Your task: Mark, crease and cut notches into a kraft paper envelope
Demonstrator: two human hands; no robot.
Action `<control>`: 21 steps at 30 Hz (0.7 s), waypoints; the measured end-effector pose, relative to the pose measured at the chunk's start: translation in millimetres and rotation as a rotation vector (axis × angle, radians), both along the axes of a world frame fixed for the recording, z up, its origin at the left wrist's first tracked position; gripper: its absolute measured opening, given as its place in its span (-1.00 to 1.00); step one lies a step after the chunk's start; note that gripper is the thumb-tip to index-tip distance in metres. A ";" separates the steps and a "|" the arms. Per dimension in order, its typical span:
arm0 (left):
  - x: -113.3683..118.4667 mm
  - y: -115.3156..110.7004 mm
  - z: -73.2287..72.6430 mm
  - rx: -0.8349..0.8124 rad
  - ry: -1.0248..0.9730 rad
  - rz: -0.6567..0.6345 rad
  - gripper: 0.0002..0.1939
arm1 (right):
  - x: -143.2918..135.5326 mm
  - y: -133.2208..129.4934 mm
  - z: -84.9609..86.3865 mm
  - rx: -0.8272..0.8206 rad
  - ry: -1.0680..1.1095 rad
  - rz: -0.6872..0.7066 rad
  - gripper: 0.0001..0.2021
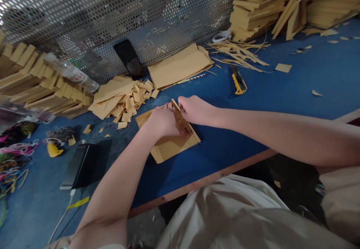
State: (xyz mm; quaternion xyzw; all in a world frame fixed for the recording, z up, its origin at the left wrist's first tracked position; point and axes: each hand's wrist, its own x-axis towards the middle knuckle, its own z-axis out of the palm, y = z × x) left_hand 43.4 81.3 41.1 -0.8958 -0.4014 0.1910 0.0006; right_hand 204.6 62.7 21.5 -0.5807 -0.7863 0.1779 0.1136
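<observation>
A brown paper piece (pixel 168 149) lies on the blue table in front of me, with a narrow strip along its right edge. Flat on the paper, my left hand (pixel 165 121) has its fingers spread, thumb towards the strip. My right hand (pixel 195 110) is closed at the top of that edge, next to the end of the strip. What its fingers pinch is hidden behind them.
Behind lie paper scraps (pixel 131 101), stacked brown sheets (pixel 180 65), a pencil (pixel 191 79) and a leaning phone (pixel 129 59). A yellow cutter (pixel 239 82) rests at the right, near thin strips (pixel 242 54). A black power bank (pixel 81 166) is at the left.
</observation>
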 end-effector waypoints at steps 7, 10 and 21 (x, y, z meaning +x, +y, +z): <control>-3.6 2.1 -2.2 -0.022 -0.014 -0.015 -0.12 | -14.1 59.0 -6.1 0.084 0.004 -0.064 -0.77; -4.6 2.3 -3.0 -0.017 -0.021 -0.022 -0.09 | -20.0 70.8 -6.5 0.094 0.004 -0.086 -0.72; -4.7 3.5 -3.8 -0.014 -0.020 -0.022 -0.11 | -18.0 64.5 -5.1 0.092 0.003 -0.082 -0.71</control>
